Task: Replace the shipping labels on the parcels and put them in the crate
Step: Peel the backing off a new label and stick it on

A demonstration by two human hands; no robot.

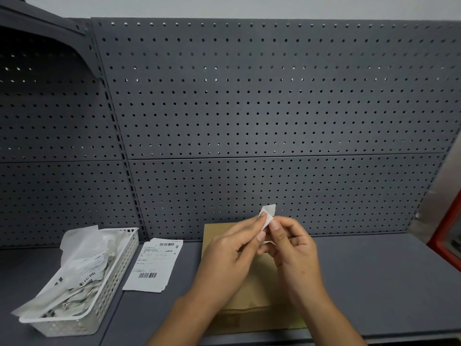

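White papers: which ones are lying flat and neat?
The white printed shipping labels, flat on the grey shelf beside the white plastic basket. The basket's papers are crumpled, and the left hand and right hand pinch the small white scrap.

Labels between basket and parcel

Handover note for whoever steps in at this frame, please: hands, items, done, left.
Hands: left hand and right hand both pinch a small white paper piece above the brown parcel.
Items: the parcel lies flat on the grey shelf. A stack of printed labels lies left of it, beside a white basket of crumpled paper and plastic.
Done: no label shows on the parcel's visible face.
Left: apply a fresh label, crate the parcel.
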